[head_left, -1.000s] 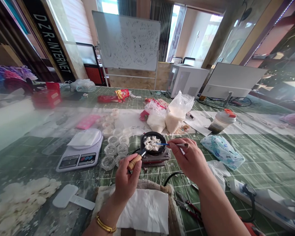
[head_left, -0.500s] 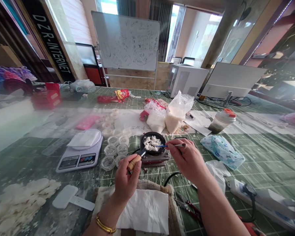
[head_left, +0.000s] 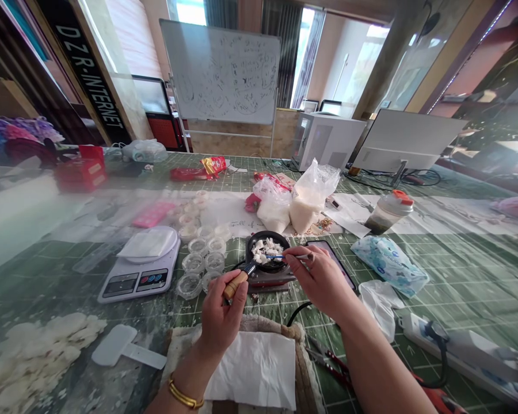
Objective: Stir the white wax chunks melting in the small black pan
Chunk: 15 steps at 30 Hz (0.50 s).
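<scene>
My left hand [head_left: 224, 310] is closed around the wooden handle [head_left: 236, 284] of a small black frying pan [head_left: 280, 236]. The pan rests on a small dark hot plate [head_left: 268, 285] and holds white chunks [head_left: 265, 248]. My right hand [head_left: 317, 282] pinches a thin stirring stick [head_left: 300, 257] with a blue shaft, its tip among the chunks. The exact kind of stick is too small to make out. Under and behind my right hand lies a phone [head_left: 343, 269], partly covered.
Clear round cups [head_left: 194, 263] and a white kitchen scale [head_left: 140, 264] stand left. Bags of white material [head_left: 306, 207] sit behind the pan. To the right are a shaker bottle [head_left: 389, 211], a wipes pack [head_left: 391, 267] and a power strip [head_left: 440, 345]. Scissors [head_left: 330, 359] lie near my right forearm.
My right hand has moved a little left with the stick, so its tip sits further left in the pan and more of the phone shows. My left hand stays in place.
</scene>
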{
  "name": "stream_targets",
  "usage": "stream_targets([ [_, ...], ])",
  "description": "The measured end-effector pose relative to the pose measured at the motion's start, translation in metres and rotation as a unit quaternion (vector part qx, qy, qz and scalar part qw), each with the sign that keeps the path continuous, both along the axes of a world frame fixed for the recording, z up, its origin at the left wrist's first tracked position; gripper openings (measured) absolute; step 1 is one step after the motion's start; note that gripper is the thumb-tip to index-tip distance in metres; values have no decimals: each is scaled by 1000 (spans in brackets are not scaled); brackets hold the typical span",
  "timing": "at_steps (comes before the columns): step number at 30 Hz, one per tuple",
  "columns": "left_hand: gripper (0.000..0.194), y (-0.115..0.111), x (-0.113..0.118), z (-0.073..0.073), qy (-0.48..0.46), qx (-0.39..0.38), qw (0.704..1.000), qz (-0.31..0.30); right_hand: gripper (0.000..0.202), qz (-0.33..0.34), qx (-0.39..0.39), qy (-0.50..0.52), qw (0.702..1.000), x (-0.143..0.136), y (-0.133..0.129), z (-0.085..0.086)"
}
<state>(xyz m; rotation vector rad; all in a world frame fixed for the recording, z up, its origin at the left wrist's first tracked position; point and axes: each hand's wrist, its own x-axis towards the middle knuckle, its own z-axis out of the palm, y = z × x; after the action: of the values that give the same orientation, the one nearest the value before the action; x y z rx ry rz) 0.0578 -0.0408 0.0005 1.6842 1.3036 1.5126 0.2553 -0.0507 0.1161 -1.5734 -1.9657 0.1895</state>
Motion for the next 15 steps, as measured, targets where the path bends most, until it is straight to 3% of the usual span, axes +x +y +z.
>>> stream_targets([
  [4,26,0,1,1,1,-3,1000,-4,23,7,38,27,999,-4,-1,-2],
  [7,26,0,1,1,-7,1,1000,-1,23,41,28,25,998,-7,-2,-4],
  [12,26,0,1,0,1,-1,1000,0,21,26,50,30,998,-10,-1,-6],
  [15,26,0,1,1,3,0,1000,3,21,51,29,23,998,-10,-2,-5],
])
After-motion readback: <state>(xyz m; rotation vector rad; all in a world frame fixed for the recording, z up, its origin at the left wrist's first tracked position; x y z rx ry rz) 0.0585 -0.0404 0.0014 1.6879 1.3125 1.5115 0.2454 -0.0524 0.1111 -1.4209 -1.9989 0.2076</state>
